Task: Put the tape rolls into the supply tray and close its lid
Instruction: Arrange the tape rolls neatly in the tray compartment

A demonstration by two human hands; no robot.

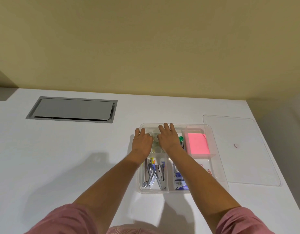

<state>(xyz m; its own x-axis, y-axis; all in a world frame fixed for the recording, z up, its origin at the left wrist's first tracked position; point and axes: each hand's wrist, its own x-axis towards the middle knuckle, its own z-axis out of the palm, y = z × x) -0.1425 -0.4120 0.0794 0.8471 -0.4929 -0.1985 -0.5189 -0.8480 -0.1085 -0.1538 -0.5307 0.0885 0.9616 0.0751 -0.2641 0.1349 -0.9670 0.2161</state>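
Observation:
A clear plastic supply tray [218, 159] with several compartments lies on the white table. Both hands reach into its far left compartment. My left hand [141, 143] and my right hand [168, 138] each rest on a clear tape roll [154, 135] there, fingers curled over the rolls. Another clear tape roll [157, 150] lies in the same compartment just below the hands. The tray's clear lid [242, 149] lies flat on the table, right of the tray and partly tucked behind it.
The tray also holds metal staplers [153, 174], staple boxes [179, 180], a pink sticky-note pad [197, 144], a green-capped item [181, 139] and paper clips. A grey cable hatch [71, 109] is set in the table at the back left. The table's right edge runs close past the lid.

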